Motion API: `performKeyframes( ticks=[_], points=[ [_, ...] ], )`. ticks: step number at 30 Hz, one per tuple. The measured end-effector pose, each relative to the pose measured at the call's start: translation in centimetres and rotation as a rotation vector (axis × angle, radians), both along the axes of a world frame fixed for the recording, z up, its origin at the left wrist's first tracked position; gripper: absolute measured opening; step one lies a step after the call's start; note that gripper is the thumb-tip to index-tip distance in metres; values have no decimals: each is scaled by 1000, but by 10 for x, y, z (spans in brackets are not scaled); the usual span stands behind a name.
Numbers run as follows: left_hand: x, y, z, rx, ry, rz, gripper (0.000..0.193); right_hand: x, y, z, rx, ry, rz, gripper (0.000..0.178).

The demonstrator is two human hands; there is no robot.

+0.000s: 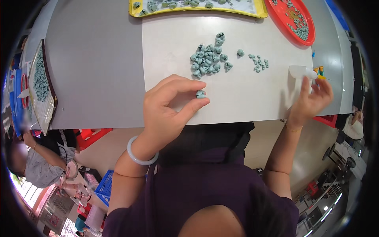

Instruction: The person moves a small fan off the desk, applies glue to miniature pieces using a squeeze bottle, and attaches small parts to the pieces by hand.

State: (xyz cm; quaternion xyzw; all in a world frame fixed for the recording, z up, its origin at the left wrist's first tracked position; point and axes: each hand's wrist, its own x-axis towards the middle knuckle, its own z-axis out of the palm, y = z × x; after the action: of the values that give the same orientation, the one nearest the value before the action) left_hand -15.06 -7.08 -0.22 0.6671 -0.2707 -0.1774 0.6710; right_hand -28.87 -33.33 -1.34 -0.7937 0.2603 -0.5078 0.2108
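My left hand (167,106) is closed in a pinch over the near part of the table. Between its thumb and forefinger sits a small grey-green moulded piece (201,94). On the right, my right hand (310,100) has its fingertips closed at the narrow end of a translucent white bottle (298,72), which lies tilted sideways. Beyond my left hand spreads a loose pile of similar grey-green pieces (206,61). One single piece (240,52) lies apart from it, and a scatter of much smaller grey-green bits (258,63) is to its right.
A yellow-rimmed tray (201,13) with more pieces stands at the far edge. At far right is a red oval tray (312,29) of tiny bits. Small yellow-and-orange items (320,71) lie near the bottle. Another tray (43,104) stands left, near a seated person (43,166).
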Motion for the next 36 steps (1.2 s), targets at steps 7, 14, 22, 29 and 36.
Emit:
performKeyframes(
  ticks=[7, 14, 22, 29, 36],
  points=[
    [1, 2, 2, 24, 5, 3, 23, 55, 57, 32, -190, 502, 364, 14],
    [1, 2, -1, -13, 26, -11, 22, 70, 55, 27, -149, 637, 371, 9],
    [2, 2, 0, -20, 27, -34, 20, 55, 63, 38, -32, 702, 647, 10],
    [2, 2, 0, -4, -2, -29, 20, 58, 60, 29, -29, 572, 604, 12],
    [2, 2, 2, -11, 25, -31, 21, 49, 76, 32, 29, 598, 390, 9]
  ],
)
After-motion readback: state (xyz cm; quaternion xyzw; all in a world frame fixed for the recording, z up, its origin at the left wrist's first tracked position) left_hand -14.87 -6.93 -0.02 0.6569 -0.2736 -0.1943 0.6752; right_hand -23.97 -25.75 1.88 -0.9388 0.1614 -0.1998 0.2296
